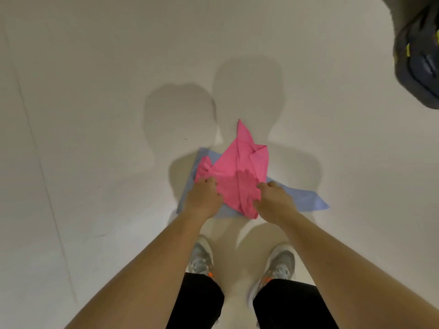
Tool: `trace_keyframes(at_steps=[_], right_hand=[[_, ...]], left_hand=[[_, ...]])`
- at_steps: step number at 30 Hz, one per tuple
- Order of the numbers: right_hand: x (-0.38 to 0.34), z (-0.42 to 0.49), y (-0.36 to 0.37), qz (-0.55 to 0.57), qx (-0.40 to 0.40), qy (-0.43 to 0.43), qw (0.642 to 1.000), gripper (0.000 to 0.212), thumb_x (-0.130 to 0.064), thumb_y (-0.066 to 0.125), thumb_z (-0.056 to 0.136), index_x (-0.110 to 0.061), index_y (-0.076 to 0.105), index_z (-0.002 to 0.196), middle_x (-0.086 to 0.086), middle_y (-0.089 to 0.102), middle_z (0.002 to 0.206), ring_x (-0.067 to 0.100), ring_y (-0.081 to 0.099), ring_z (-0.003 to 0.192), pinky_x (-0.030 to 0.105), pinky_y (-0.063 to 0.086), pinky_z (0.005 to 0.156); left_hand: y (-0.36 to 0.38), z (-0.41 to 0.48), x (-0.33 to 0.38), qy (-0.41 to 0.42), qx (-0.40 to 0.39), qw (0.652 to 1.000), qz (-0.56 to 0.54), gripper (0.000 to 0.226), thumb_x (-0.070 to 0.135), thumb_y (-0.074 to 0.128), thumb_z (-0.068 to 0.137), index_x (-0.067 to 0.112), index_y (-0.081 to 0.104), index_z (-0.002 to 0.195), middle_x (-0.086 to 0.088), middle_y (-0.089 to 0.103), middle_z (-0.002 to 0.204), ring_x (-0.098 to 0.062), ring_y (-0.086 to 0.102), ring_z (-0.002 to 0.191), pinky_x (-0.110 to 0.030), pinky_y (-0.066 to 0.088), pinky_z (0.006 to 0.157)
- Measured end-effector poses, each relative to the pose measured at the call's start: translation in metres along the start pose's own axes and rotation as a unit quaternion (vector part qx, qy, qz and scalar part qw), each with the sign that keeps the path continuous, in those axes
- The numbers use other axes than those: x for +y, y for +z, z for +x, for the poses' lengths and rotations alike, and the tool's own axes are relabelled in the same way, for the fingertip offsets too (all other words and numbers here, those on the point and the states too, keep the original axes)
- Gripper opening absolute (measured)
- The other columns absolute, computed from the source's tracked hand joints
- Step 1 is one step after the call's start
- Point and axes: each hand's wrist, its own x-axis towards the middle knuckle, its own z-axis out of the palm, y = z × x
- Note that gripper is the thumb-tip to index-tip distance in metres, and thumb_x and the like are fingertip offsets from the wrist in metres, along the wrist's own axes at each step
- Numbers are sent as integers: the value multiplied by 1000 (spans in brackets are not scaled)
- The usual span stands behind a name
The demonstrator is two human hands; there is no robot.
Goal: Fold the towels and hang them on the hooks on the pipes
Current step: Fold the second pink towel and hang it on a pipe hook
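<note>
Found left grip (204, 195) and right grip (273, 198) both clamped, fingers curled, on the near edges of a crumpled pink towel (237, 172) bunched between and just beyond them, lying atop a blue towel (306, 200) spread beneath both on the floor (95, 115), grey shoes (280, 262) behind the grips.

Two towels lay stacked on the floor (95, 115) in front of me.
I saw the pink towel (234, 169) lying crumpled and loosely folded, creased down its middle, one corner pointing away from me and its left side bunched. It sat on the blue towel (306, 200), which lay flat beneath, showing along the left and spreading out to the right. The left hand (204, 197) and right hand (276, 201) pinched the pink towel's near edge.
</note>
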Motion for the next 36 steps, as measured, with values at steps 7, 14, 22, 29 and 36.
trace_keyframes(at_steps=[7, 14, 22, 29, 36], right_hand=[[36, 140, 23, -28, 53, -26, 998, 58, -33, 48, 92, -17, 36, 147, 13, 42, 134, 40, 48, 120, 49, 46, 97], [48, 233, 47, 15, 156, -29, 987, 44, -32, 48, 94, -24, 46, 138, 14, 41, 130, 39, 48, 113, 49, 48, 90], [58, 242, 53, 49, 173, -89, 980, 7, -18, 56, 86, -18, 56, 93, 8, 53, 100, 32, 59, 89, 38, 51, 72], [77, 197, -4, 100, 186, -58, 976, 15, -14, 55, 88, -25, 65, 90, 3, 61, 93, 28, 61, 84, 34, 48, 69], [66, 157, -45, 194, 168, -115, 960, 36, 9, 54, 80, -15, 79, 85, -1, 76, 90, 14, 66, 84, 18, 49, 80]], left_hand=[[79, 132, 10, 49, 46, 997, -33, 33, 22, 58, 89, 3, 60, 116, -14, 63, 118, -34, 62, 107, -45, 50, 91], [123, 216, 13, 62, 104, 989, -82, 39, 17, 62, 87, 8, 54, 125, -12, 62, 120, -33, 61, 107, -38, 49, 84], [136, 231, 23, 112, 148, 979, -78, 19, 8, 56, 93, 13, 73, 99, -4, 76, 97, -21, 70, 83, -32, 56, 76], [87, 197, 25, 67, 136, 986, -72, 15, 30, 62, 84, 17, 68, 85, -4, 71, 84, -26, 67, 82, -35, 49, 64], [55, 171, 43, 31, 125, 989, 76, 40, 53, 55, 88, 20, 59, 111, -5, 58, 109, -29, 55, 107, -39, 51, 83]])
